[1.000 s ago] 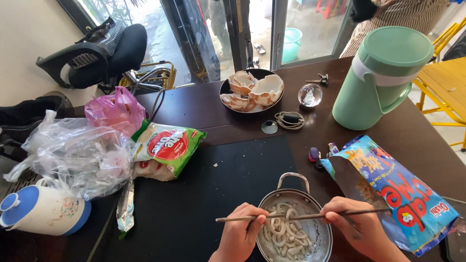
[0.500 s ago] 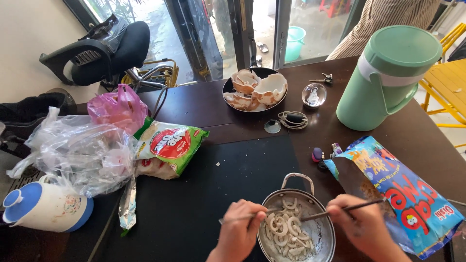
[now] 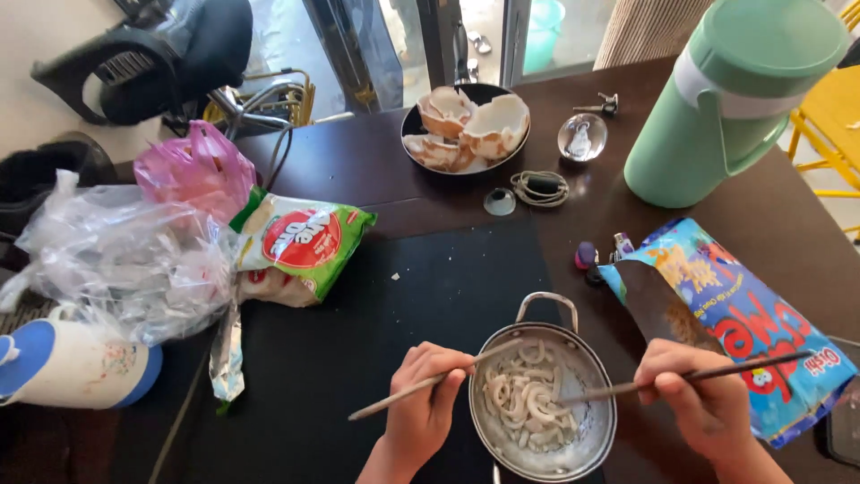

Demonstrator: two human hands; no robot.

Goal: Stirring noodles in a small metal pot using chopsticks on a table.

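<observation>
A: Position of the hands?

B: Both at the bottom of the frame. Left hand (image 3: pixel 421 417) sits at bottom centre, fingers closed around a chopstick (image 3: pixel 439 380) whose tip reaches over the near rim of the metal pot (image 3: pixel 591 444). Right hand (image 3: pixel 708 403) is at the lower right, fingers closed around a second chopstick (image 3: pixel 708 375), darker, with its tip down in the pot.

A: Contents of the pot?

B: Pale noodles (image 3: pixel 524 399), curled in loops, lying on the bottom. The pot stands on the dark table (image 3: pixel 430 269) between the two hands, at bottom centre, its loop handle pointing up the frame.

A: Right of the pot?

B: An opened blue snack bag (image 3: pixel 743 314), lying flat, just beside the right hand. Above it, at the upper right, a green jug (image 3: pixel 717 108) with a lid, upright.

A: Upper centre?

B: A dark plate (image 3: pixel 412 134) holding broken pale shell pieces (image 3: pixel 470 125). Near it, a small clear glass object (image 3: pixel 582 136) and a coiled cord (image 3: pixel 540 186).

A: Left side?

B: A green and red packet (image 3: pixel 300 242) at centre left, touching a crumpled clear plastic bag (image 3: pixel 116 260). A pink bag (image 3: pixel 193 170) behind those. A white and blue kettle (image 3: pixel 67 367) at the lower left edge.
</observation>
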